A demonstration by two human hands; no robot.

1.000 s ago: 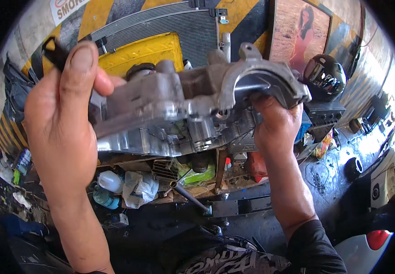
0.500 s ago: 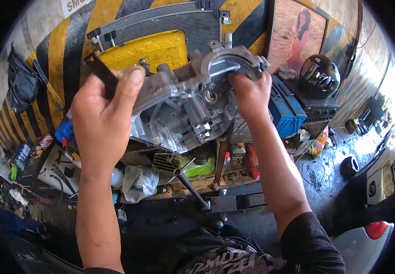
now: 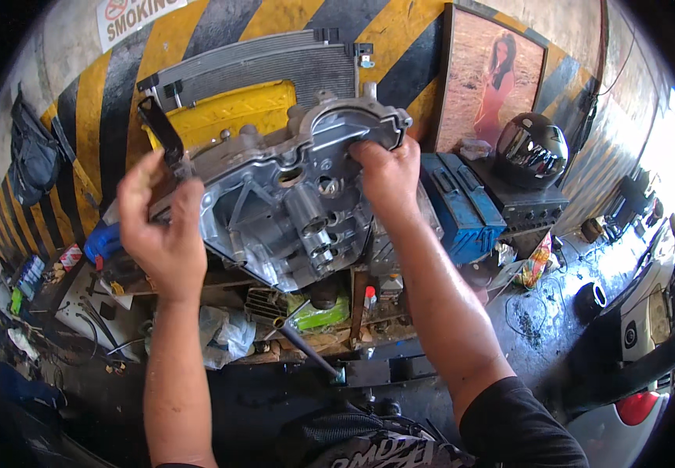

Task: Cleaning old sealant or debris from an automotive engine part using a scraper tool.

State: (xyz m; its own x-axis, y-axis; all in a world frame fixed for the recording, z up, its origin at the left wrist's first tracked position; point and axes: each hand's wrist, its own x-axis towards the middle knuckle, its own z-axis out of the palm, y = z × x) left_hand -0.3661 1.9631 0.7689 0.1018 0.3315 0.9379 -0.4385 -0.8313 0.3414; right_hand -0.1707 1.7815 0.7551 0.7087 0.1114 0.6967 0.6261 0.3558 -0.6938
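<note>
Low wooden shelf (image 3: pixel 328 335): 1 clear plastic bag (image 3: pixel 232 335) toward the left, 1 green pack (image 3: pixel 325 312) mid, 1 red-capped bottle (image 3: pixel 369 296) right of it. Black knobbed unit (image 3: pixel 529 207): 1 black helmet (image 3: pixel 531 148) on top. Floor (image 3: pixel 513 335), dark-stained, shiny at right: 1 black ring-shaped part (image 3: pixel 588 304).

The left hand (image 3: pixel 162 226) is blurred at nine o'clock; a casing (image 3: pixel 263 214) partly hides the right hand (image 3: pixel 389 178); six o'clock's edge cuts the shirt (image 3: pixel 388 451).
</note>
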